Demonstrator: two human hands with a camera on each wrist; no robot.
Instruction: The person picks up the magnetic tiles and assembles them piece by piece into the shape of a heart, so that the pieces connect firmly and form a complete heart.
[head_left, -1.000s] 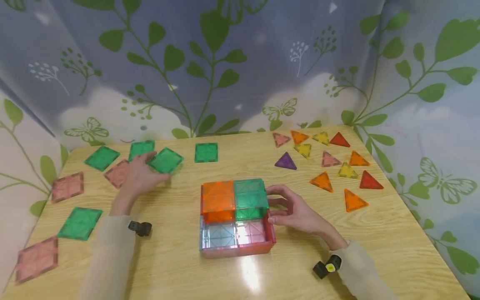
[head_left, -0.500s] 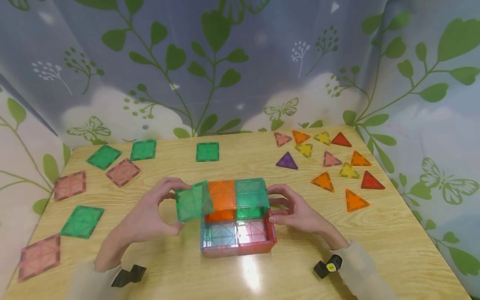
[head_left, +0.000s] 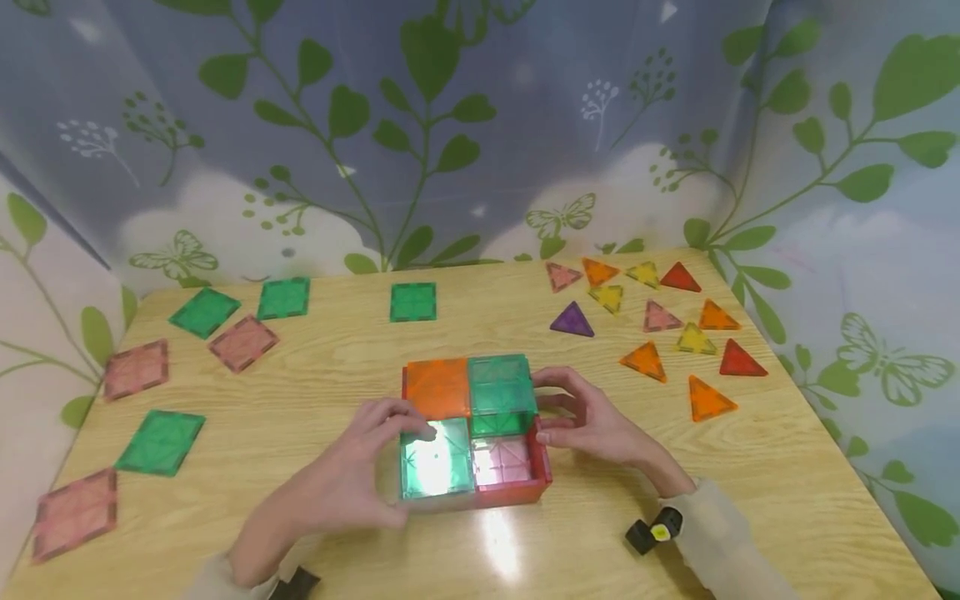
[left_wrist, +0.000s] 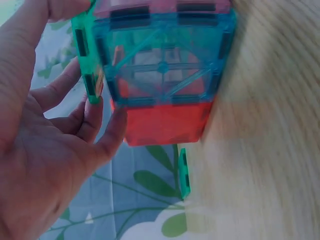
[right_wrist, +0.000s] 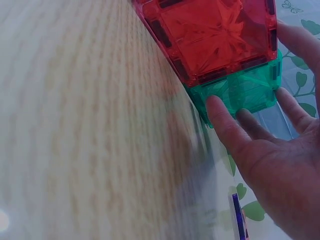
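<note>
A low box of magnetic tiles (head_left: 510, 498) stands mid-table, two cells wide and two deep. An orange square tile (head_left: 437, 385) and a green one (head_left: 498, 383) cover its back cells. Over the front left cell lies another green square tile (head_left: 453, 458), pinched at its edges by my left hand (head_left: 337, 471); in the left wrist view this green tile (left_wrist: 82, 47) stands slightly off the blue wall (left_wrist: 162, 62). The front right cell is uncovered. My right hand (head_left: 588, 421) holds the box's right side, fingertips on the green wall (right_wrist: 245, 92) beside the red wall (right_wrist: 215, 37).
Green and pink square tiles (head_left: 160, 442) lie scattered on the left of the table, and one green square (head_left: 413, 302) lies behind the box. Several triangle tiles (head_left: 647, 362) in red, orange, yellow, pink and purple are spread at the back right. A patterned curtain (head_left: 480, 150) hangs behind the table.
My left hand has taken a green square tile from the back left and carried it onto the box's front left cell. My right hand has stayed at the box's right side.
</note>
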